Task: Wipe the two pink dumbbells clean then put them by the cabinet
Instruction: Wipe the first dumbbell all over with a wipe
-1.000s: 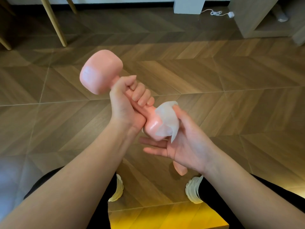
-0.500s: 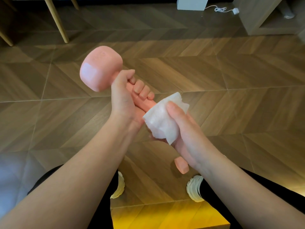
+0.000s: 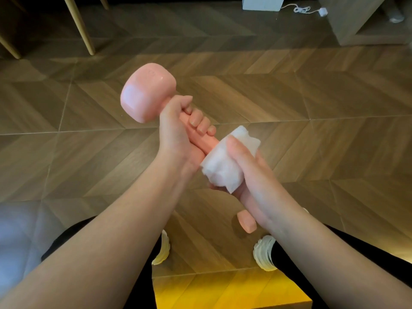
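I hold a pink dumbbell [image 3: 146, 92] tilted over the wood floor, its far head up and to the left. My left hand [image 3: 178, 134] is closed around its handle. A white wipe [image 3: 225, 163] wraps the near head, hiding it, and my right hand [image 3: 249, 170] grips the wipe around that head with the thumb on top. The second pink dumbbell [image 3: 246, 220] lies on the floor below my right wrist, with only one end showing.
Wooden chair legs [image 3: 79, 25] stand at the back left. A grey-brown cabinet [image 3: 347, 21] sits at the back right, a white box [image 3: 263, 3] and a white cable with plug [image 3: 312, 10] beside it. My white shoes [image 3: 265, 253] are near the bottom.
My right hand came from under the near head and closed over it with the wipe, sliding it around that end. My left hand kept its grip on the handle.
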Motion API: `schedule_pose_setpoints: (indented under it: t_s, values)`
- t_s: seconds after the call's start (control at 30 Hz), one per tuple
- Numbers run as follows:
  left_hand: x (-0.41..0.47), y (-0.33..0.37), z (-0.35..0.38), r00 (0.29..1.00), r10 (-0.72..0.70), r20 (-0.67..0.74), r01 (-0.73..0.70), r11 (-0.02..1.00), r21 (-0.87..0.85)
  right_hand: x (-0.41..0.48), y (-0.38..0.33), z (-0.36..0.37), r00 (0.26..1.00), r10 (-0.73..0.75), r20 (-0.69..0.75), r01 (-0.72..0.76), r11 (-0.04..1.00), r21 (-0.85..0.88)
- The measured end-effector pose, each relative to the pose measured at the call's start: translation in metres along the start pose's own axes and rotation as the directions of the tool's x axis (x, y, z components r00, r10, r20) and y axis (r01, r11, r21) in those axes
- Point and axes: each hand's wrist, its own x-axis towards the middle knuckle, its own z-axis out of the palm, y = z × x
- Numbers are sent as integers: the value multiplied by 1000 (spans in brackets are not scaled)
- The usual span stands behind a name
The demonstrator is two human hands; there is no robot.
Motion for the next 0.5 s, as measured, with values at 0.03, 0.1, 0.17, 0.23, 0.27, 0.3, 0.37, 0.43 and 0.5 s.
schedule_pose_setpoints:
  t_s: [0.03, 0.1, 0.17, 0.23, 0.27, 0.3, 0.37, 0.43, 0.5]
  values:
    - [0, -1, 1, 1000, -5, 1, 5, 1000, 2, -1, -1, 0, 1000, 5, 0, -5, 1000, 5]
    - [1, -2, 3, 1000, -10, 2, 10, 1000, -5, -1, -4, -1, 1000, 10, 3, -10, 999, 43]
    - [2, 0, 3, 1000, -6, 1, 6, 1000, -18, -3, -6, -5, 999, 13, 44, -17, 994, 106]
    - [3, 2, 3, 1000, 0, -6, 0, 999, -36, -4, -8, -9, 992, 9, 123, -28, 987, 156]
    - [4, 4, 2, 1000, -1, -10, 1, 999, -47, -4, -9, -12, 987, 3, 158, -30, 985, 168]
    - [4, 5, 1, 1000, -3, -15, 2, 998, -57, -3, -9, -14, 984, -2, 180, -28, 985, 168]
    - [4, 7, -1, 1000, 3, -24, -4, 998, -63, -2, -8, -13, 981, -12, 192, -13, 992, 126]
    - [3, 8, -3, 1000, 12, -28, -13, 999, -50, -2, -5, -10, 986, -14, 165, 6, 999, 48]
    - [2, 6, -2, 1000, 15, -23, -16, 999, -32, -1, -2, -4, 996, -22, 92, 23, 1000, -14]
